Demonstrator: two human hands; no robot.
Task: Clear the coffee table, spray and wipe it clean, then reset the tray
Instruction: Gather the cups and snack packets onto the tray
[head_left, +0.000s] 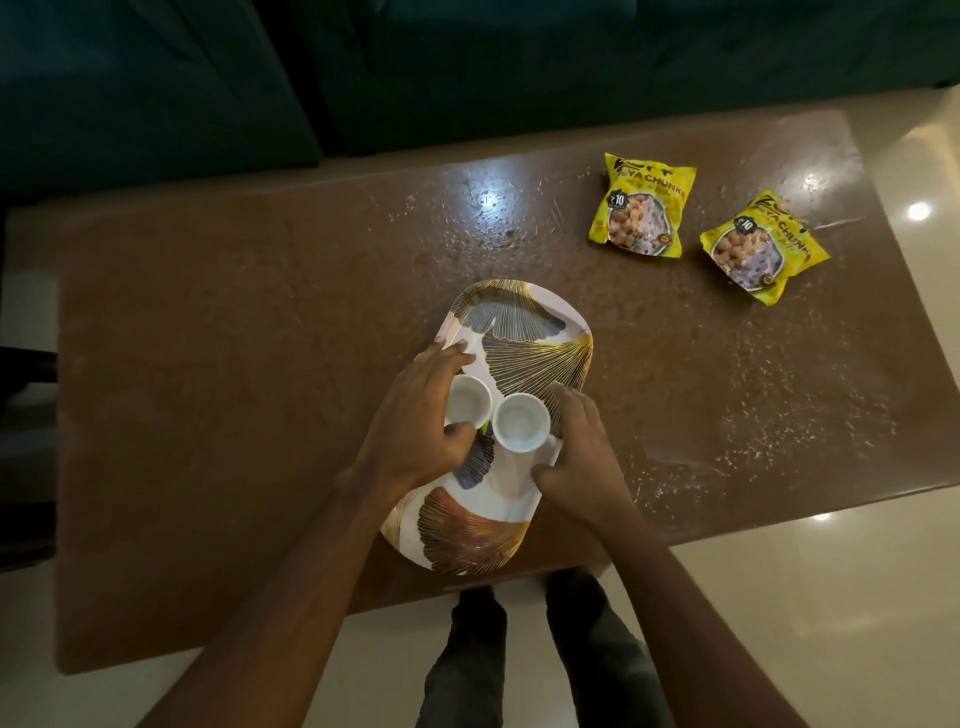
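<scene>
White ceramic left cup (470, 400) in the left hand (410, 415), right cup (519, 421) held at its handle by the right hand (582, 457), both centre-frame on the oval leaf-patterned tray (524, 338). Droplets on the brown table (234, 364) could let the tray slide and the cups knock together.

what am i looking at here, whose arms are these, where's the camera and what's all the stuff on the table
There is no machine here. This is one picture from a wide-angle camera worn on a person's head. It looks down at their own bare arms, with their legs at the bottom.

The left hand grips the left white cup. The right hand holds the right white cup at its handle side. Both cups are over the middle of an oval tray printed with fan-shaped leaves, which lies on a brown coffee table.

Farther off to the right, apart from the tray, lie the first soya chunks packet and the second soya chunks packet, both yellow. The tabletop there shows shiny flecks, perhaps droplets. A dark sofa stands beyond.
</scene>
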